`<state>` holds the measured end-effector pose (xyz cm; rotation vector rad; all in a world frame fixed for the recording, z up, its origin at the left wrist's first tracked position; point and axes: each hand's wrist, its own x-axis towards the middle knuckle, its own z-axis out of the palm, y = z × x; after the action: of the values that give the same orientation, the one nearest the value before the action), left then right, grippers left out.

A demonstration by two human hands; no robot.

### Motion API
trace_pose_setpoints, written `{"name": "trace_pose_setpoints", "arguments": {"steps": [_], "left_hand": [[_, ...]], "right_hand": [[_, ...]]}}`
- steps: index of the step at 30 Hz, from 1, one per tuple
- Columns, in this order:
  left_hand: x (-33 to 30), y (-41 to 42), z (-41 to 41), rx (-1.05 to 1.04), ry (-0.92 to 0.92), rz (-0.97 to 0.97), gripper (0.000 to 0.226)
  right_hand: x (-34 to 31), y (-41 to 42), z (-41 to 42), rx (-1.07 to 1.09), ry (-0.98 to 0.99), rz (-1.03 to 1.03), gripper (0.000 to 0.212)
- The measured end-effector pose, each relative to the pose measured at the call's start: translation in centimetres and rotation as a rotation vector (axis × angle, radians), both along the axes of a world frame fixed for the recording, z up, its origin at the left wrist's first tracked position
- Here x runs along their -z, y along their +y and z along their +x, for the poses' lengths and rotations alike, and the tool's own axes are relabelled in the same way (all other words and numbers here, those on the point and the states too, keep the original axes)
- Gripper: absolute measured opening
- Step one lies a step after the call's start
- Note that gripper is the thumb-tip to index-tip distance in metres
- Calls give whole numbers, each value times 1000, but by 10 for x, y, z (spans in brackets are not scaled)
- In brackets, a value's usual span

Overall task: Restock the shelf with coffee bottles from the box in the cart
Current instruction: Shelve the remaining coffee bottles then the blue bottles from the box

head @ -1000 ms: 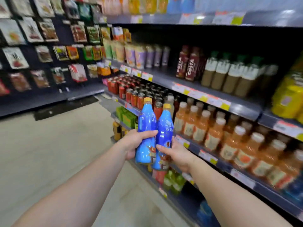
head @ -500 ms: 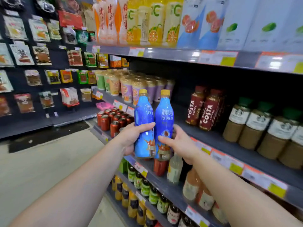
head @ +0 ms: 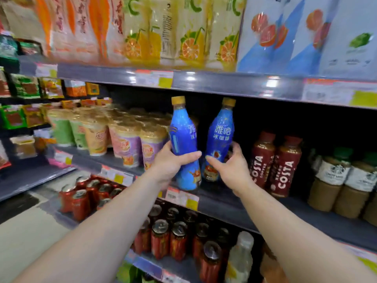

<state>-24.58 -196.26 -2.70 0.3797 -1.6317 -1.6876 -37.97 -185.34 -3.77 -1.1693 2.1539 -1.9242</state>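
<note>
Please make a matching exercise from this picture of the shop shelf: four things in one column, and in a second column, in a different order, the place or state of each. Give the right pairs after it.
Column 1
1. left blue bottle
2. right blue bottle
3. Costa coffee bottles
4. red cans

Column 2
A. stand on the same shelf, to the right of both hands
B. held around its middle by the left hand
C. stand one shelf lower, to the left
D. held low on its body by the right hand

Pairs: 1-B, 2-D, 3-A, 4-C
</note>
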Motion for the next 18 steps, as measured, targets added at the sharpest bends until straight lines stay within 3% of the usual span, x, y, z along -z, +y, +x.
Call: {"name": "trace_pose_setpoints", "arguments": {"steps": [6, 13, 18], "left_hand": [[5, -44, -23, 76, -26, -58, 41], [22, -57, -66, 141, -90, -66, 89], [19, -68, -77, 319, -140, -53, 52]], "right_hand": [[17, -32, -15, 212, -6, 135, 72], [28, -35, -26, 264, -145, 182, 79], [32, -30, -29, 274, -195, 238, 68]]}}
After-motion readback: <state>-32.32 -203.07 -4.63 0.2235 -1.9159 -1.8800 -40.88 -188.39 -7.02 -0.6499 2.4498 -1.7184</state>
